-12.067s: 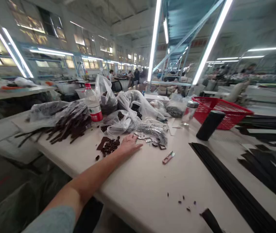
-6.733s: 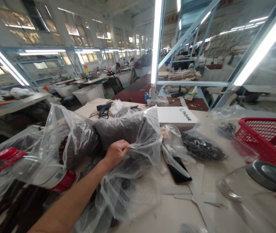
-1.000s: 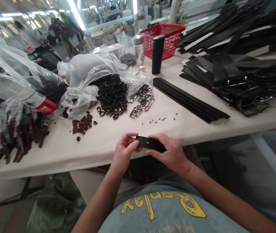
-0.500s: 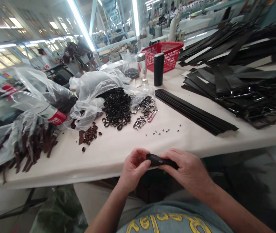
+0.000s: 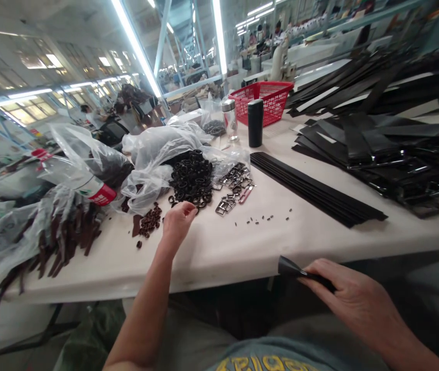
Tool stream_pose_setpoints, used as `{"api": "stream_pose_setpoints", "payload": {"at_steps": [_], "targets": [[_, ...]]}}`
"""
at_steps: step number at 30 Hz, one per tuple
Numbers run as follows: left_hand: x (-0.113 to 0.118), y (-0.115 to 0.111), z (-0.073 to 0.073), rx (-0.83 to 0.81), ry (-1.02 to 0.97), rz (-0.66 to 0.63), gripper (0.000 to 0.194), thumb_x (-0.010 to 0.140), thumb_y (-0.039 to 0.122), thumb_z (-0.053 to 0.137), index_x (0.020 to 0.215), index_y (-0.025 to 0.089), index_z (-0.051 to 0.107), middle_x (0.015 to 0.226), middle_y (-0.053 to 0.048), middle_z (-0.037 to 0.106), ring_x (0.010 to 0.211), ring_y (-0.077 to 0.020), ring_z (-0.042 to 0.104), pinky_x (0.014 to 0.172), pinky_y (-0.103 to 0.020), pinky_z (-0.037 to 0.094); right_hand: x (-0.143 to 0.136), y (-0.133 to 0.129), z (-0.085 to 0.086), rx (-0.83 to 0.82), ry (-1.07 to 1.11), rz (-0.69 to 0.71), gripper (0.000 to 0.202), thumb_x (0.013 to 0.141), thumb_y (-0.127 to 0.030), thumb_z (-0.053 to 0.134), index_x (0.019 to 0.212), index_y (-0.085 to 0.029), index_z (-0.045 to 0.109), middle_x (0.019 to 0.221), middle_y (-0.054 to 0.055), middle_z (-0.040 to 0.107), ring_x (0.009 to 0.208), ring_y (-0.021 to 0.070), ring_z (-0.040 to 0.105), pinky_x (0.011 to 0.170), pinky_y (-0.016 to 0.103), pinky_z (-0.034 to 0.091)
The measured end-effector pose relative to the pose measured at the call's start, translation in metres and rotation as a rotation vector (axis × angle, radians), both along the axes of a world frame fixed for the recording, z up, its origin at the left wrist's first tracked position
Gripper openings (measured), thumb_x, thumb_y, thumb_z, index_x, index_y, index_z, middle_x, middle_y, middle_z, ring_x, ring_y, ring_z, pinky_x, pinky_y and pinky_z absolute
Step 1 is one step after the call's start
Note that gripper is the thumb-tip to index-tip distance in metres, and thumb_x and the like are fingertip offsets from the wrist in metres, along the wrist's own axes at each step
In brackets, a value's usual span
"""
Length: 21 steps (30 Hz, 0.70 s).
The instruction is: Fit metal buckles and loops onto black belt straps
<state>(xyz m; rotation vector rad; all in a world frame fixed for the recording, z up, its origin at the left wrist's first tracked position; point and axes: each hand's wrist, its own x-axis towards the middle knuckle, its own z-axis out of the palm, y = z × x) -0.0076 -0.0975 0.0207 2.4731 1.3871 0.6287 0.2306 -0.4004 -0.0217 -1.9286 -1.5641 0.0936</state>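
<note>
My left hand reaches over the table to the near edge of a pile of black belt loops. Its thumb and fingertips pinch together on one loop there, which is mostly hidden by the fingers. In front of the table edge, my right hand is closed around a black belt strap, whose flared end sticks out to the left of the fingers. Right of the loops lie metal buckles and a pink-handled tool. Several tiny metal pieces are scattered on the cloth.
Brown loops and brown straps lie at the left beside plastic bags. A row of black straps stretches to the right. Behind stand a black tumbler, a glass bottle and a red basket. Buckled straps fill the right.
My left hand has let go of the black strap and moved forward and left to the black loops. My right hand has shifted right and slightly down, still holding the strap.
</note>
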Motion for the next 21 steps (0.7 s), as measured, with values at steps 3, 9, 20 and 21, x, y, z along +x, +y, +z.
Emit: {"api": "stream_pose_setpoints", "payload": {"at_steps": [3, 9, 20, 21], "targets": [[-0.007, 0.014, -0.008, 0.001, 0.100, 0.068, 0.011, 0.082, 0.030, 0.067, 0.088, 0.021, 0.072, 0.088, -0.004, 0.071, 0.075, -0.0178, 0.064, 0.075, -0.030, 0.047, -0.002, 0.001, -0.007, -0.012, 0.013, 0.008, 0.029, 0.095, -0.043, 0.050, 0.076, -0.025, 0.064, 0.069, 0.000, 0.068, 0.060, 0.0165, 0.066, 0.052, 0.026, 0.043], [0.001, 0.018, -0.022, -0.020, 0.050, 0.071, 0.012, 0.077, 0.026, 0.069, 0.088, 0.022, 0.072, 0.096, -0.005, 0.067, 0.088, -0.0215, 0.064, 0.083, -0.032, 0.045, -0.014, 0.014, -0.004, 0.015, -0.001, 0.046, 0.025, 0.094, -0.037, 0.050, 0.078, -0.024, 0.064, 0.071, -0.001, 0.068, 0.062, 0.0161, 0.066, 0.055, 0.025, 0.044], [-0.006, 0.027, -0.029, -0.400, -0.532, 0.218, 0.018, 0.070, 0.035, 0.077, 0.069, 0.019, 0.068, 0.069, 0.000, 0.064, 0.070, -0.0163, 0.065, 0.066, -0.026, 0.048, -0.018, 0.029, 0.000, 0.038, -0.005, 0.028, 0.016, 0.090, -0.035, 0.056, 0.083, -0.025, 0.066, 0.079, 0.000, 0.072, 0.070, 0.0186, 0.070, 0.062, 0.027, 0.047], [-0.008, 0.029, -0.029, -0.460, -0.614, 0.237, 0.023, 0.072, 0.039, 0.077, 0.070, 0.018, 0.066, 0.066, 0.000, 0.063, 0.065, -0.0151, 0.065, 0.062, -0.025, 0.048, -0.019, 0.031, 0.001, 0.042, -0.001, 0.023, 0.016, 0.090, -0.035, 0.056, 0.083, -0.026, 0.066, 0.079, 0.000, 0.073, 0.070, 0.0186, 0.070, 0.061, 0.027, 0.047]]}}
